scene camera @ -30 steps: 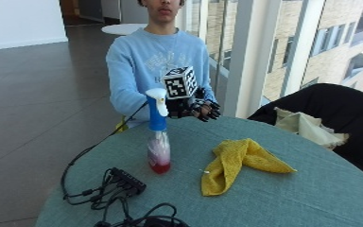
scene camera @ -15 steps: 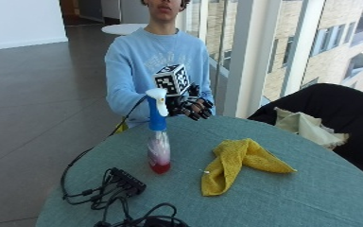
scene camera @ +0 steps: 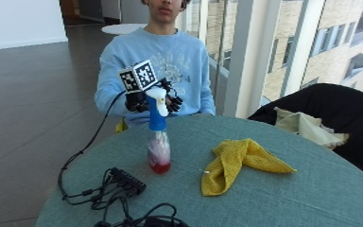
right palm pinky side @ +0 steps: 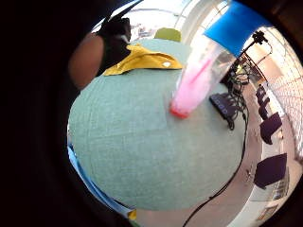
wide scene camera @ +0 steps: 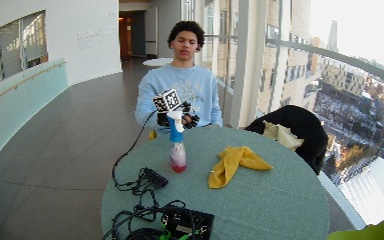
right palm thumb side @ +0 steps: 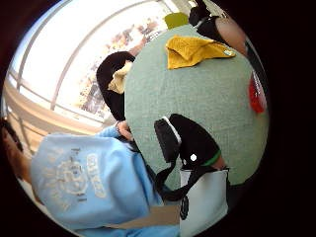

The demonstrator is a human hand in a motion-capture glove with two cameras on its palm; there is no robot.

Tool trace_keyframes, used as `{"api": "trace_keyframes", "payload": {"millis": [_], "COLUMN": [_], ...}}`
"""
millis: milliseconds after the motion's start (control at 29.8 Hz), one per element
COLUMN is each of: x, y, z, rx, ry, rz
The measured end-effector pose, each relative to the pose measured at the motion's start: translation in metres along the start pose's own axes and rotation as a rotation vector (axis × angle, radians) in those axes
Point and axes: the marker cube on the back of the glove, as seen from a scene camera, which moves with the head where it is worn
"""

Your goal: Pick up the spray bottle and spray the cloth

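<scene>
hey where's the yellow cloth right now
In the outside view the yellow cloth lies crumpled on the round green table, apart from the spray bottle, on the side toward the black chair.

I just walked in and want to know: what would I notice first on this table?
The spray bottle with pink liquid and a blue top stands upright on the round green table. A crumpled yellow cloth lies beside it. The gloved right hand hovers behind the bottle's top, not holding it.
</scene>
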Motion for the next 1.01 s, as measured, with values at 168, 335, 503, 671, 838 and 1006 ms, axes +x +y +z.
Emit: {"api": "trace_keyframes", "payload": {"millis": [168, 335, 503, 671, 838, 1006], "x": [0.016, 0.032, 0.054, 0.077, 0.092, 0.107], "y": [0.027, 0.037, 0.033, 0.013, 0.0, -0.026], "z": [-0.008, -0.017, -0.026, -0.025, -0.016, 0.001], "rx": [0.033, 0.057, 0.155, 0.269, 0.254, 0.284], "ry": [-0.029, -0.166, -0.315, -0.499, -0.604, -0.71], "rz": [0.129, 0.284, 0.342, 0.459, 0.429, 0.473]}}
